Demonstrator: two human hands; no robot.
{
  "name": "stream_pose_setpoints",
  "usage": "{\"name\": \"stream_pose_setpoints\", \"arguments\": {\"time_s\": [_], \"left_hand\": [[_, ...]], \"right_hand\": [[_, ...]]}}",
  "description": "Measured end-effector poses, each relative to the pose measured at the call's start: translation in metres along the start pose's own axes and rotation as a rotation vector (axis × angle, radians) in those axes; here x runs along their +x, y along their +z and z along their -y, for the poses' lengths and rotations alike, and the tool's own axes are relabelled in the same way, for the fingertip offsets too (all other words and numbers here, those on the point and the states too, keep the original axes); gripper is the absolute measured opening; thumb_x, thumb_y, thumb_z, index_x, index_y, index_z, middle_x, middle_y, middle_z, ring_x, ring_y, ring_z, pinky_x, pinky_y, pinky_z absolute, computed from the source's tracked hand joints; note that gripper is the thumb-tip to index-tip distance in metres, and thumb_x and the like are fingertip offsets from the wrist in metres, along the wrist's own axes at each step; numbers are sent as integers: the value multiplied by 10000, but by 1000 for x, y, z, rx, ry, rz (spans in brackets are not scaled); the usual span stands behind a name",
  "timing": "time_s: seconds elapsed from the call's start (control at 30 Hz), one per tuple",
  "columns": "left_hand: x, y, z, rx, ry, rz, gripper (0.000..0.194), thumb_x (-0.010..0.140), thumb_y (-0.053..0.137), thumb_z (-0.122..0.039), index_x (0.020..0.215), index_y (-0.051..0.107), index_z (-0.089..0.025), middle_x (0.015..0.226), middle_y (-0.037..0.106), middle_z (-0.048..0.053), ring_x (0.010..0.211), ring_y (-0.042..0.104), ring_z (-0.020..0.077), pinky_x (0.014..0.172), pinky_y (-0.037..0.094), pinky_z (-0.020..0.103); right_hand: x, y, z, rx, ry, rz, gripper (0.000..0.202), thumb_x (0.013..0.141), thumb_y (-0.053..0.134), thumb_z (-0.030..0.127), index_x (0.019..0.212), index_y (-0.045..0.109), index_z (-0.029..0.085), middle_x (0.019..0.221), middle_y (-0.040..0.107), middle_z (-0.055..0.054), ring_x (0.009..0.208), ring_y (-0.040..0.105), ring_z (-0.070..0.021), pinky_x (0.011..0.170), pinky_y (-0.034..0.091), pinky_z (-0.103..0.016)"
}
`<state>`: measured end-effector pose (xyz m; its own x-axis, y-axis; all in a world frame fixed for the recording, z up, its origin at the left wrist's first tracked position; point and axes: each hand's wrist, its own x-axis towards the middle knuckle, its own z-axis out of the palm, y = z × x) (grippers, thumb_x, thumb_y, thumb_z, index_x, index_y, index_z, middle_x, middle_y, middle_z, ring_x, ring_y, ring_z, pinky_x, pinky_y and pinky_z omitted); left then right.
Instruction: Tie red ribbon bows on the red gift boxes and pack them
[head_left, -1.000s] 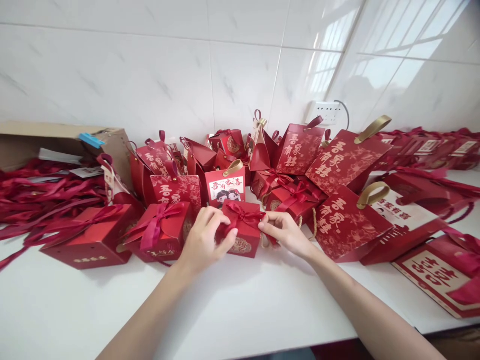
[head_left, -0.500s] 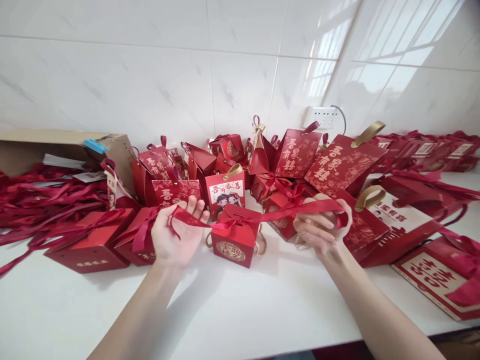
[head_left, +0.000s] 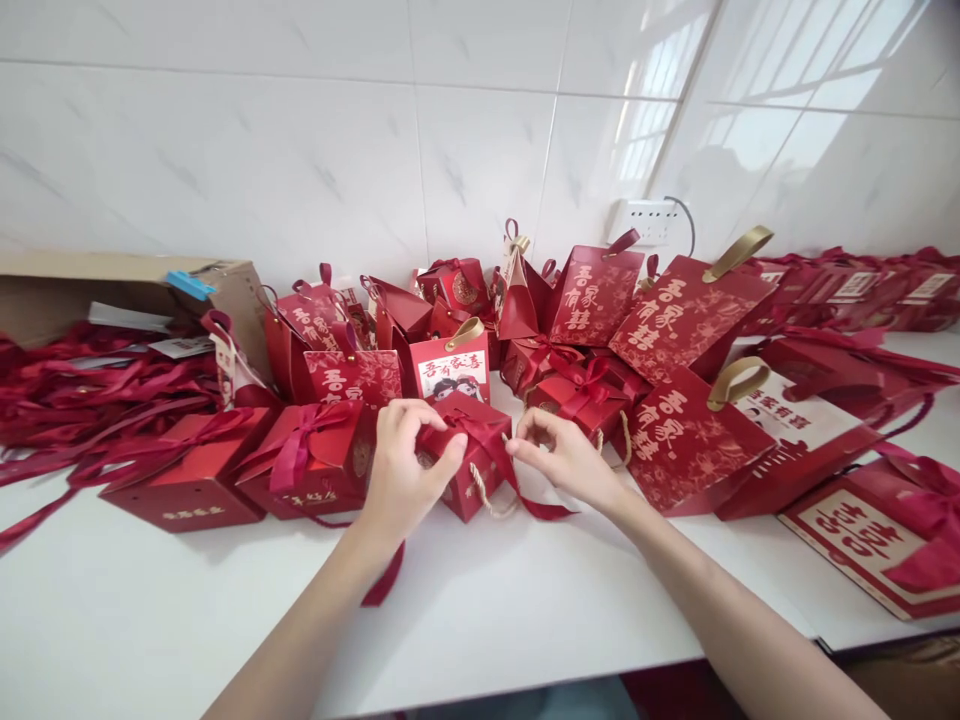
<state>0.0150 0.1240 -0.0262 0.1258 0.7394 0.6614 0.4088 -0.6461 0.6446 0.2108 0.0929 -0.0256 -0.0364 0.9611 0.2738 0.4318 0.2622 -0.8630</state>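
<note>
Bench (head_left: 540, 610): white
Box (head_left: 458, 492): just turned
Ribbon (head_left: 491, 447): tails dropped, so slack now
Left grip (head_left: 405, 468): half-curled at ribbon (hold unclear)
Right grip (head_left: 568, 462): nearly pinched, hold unclear

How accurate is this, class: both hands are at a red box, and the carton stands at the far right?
One error: the head view shows the carton at the far left. The left hand and right hand are indeed at a red box.
</note>
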Motion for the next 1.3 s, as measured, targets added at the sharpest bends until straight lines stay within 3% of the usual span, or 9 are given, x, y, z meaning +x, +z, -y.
{"name": "stream_pose_setpoints", "arguments": {"time_s": [0.1,0.17,0.3,0.4,0.57,0.73,0.93,1.1,1.3], "left_hand": [[-2,0,3,153,16,61,153,760,587,-280,875,541,-191,973,555,51,960,523,212,890,423,394],[-1,-3,3,149,25,120,120,788,541,-238,896,550,-187,984,578,56,966,542,211,891,433,394],[-1,-7,1,-21,150,345,93,790,514,-165,844,587,-182,910,638,53,946,585,193,880,469,352],[-3,-7,-1,-185,220,436,96,776,530,-140,847,586,-170,967,652,79,1040,586,193,924,475,326],[-3,-5,-5,-137,213,424,67,790,549,-166,758,607,-165,1093,612,102,1056,588,194,959,451,328],[0,-4,-12,-71,169,460,89,795,560,-212,763,633,-172,1105,590,86,1025,589,189,949,447,327],[2,-4,-13,-49,111,507,104,786,566,-222,862,626,-185,1138,564,79,1061,558,197,970,424,352],[2,-2,-13,-77,90,536,65,797,534,-209,766,590,-194,1079,577,53,1028,547,192,964,403,367],[-3,1,-12,-235,-31,516,103,843,483,-245,759,517,-196,1114,537,54,1083,521,176,980,387,339]], "right_hand": [[-1,4,-4,-52,-25,82,222,792,605,367,689,524,188,673,582,17,621,525,-118,605,429,-247],[-1,4,-6,-23,-45,58,240,829,556,371,675,521,191,645,563,16,608,532,-124,567,424,-242],[-1,0,-3,-98,-245,-156,182,847,549,320,738,615,189,767,555,-29,742,552,-160,631,451,-272],[-5,-4,2,-160,-392,-80,91,818,602,232,815,691,213,894,565,-49,877,559,-181,808,454,-338],[-11,-10,15,-147,-324,177,129,775,647,165,871,707,227,973,559,-49,948,570,-181,885,444,-360],[-11,-8,20,-133,-267,206,86,820,598,172,748,637,195,929,548,-35,854,573,-152,826,449,-329],[-9,1,12,23,-243,156,149,900,486,206,755,519,198,852,523,-21,823,519,-147,793,421,-302],[-10,0,13,134,-202,197,161,927,441,272,793,491,200,822,500,-11,772,493,-141,750,410,-287],[-11,-5,20,50,-201,241,132,808,644,277,734,573,194,901,536,-23,866,529,-162,839,388,-312]]}}
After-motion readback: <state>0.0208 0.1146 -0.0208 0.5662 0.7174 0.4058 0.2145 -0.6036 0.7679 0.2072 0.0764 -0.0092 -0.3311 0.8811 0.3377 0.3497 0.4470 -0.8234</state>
